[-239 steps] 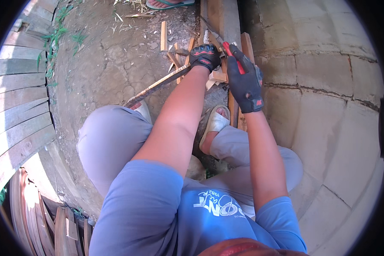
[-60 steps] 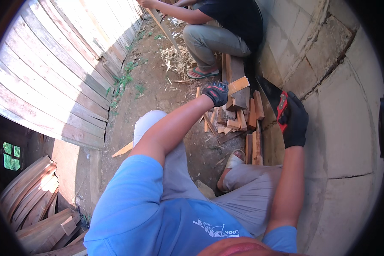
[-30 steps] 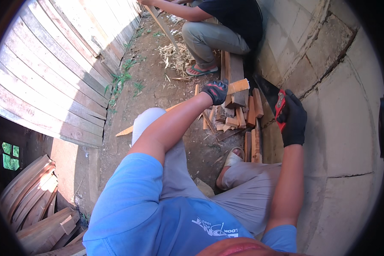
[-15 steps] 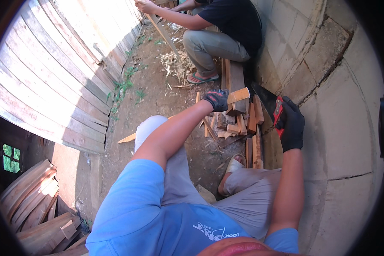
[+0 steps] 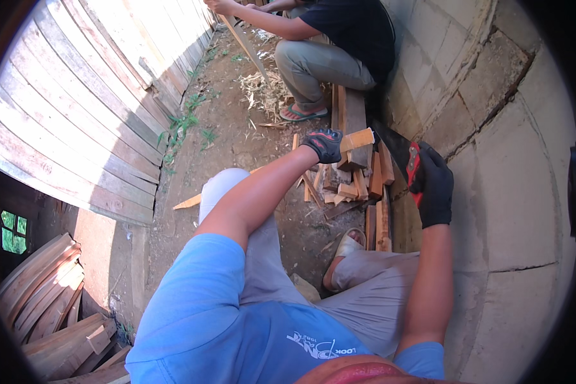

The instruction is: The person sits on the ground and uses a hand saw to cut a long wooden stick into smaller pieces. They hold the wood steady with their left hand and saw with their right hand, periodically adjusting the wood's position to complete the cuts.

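Note:
My left hand (image 5: 324, 146), in a black glove with red marks, closes round a short light-brown wood block (image 5: 357, 140). The block lies over the end of a long timber beam (image 5: 354, 121). In my right hand (image 5: 436, 185), also black-gloved, is the red handle of a handsaw (image 5: 415, 171). Its dark blade (image 5: 392, 146) slants up and left, with the far end beside the block's right end. Whether blade and wood touch, I cannot tell.
Loose wood offcuts (image 5: 349, 191) lie below the beam. Ahead, another person (image 5: 326, 61) sits holding a long wooden strip (image 5: 246, 48). A block wall (image 5: 486, 192) rises close on the right, a plank wall (image 5: 77, 121) on the left. Stacked boards (image 5: 48, 281) stand lower left.
My right hand and the saw have shifted slightly left, the blade's far end now nearer the block. My left hand keeps its grip, and the whole view has moved a little.

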